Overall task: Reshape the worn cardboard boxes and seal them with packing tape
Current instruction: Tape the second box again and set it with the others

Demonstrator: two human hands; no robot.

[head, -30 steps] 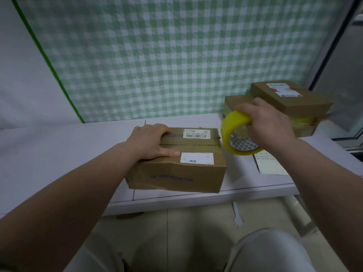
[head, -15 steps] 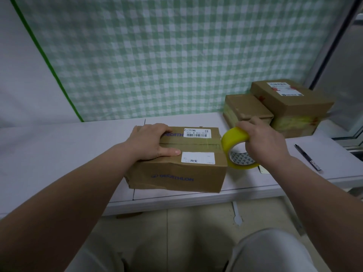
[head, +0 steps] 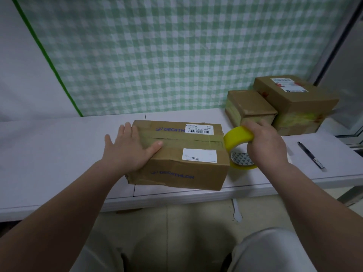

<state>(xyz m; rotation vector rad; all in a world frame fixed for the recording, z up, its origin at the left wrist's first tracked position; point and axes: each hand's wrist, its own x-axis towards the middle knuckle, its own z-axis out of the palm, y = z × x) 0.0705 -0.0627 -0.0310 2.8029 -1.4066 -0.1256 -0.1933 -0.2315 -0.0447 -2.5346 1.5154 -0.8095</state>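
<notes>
A brown cardboard box with white labels and blue lettering lies on the white table, its front left corner dented. My left hand rests flat on the box's left top, fingers straight, thumb along the middle seam. My right hand grips a yellow roll of packing tape at the box's right end. A strip of tape runs from the roll along the seam toward my left thumb.
Two other brown boxes sit at the back right of the table, side by side. A black pen lies right of my right hand. A green checked cloth hangs behind. My knees show below the table's front edge.
My right hand has carried the roll down and left to the box's right end. My left hand's fingers have straightened and now lie flat on the box top.
</notes>
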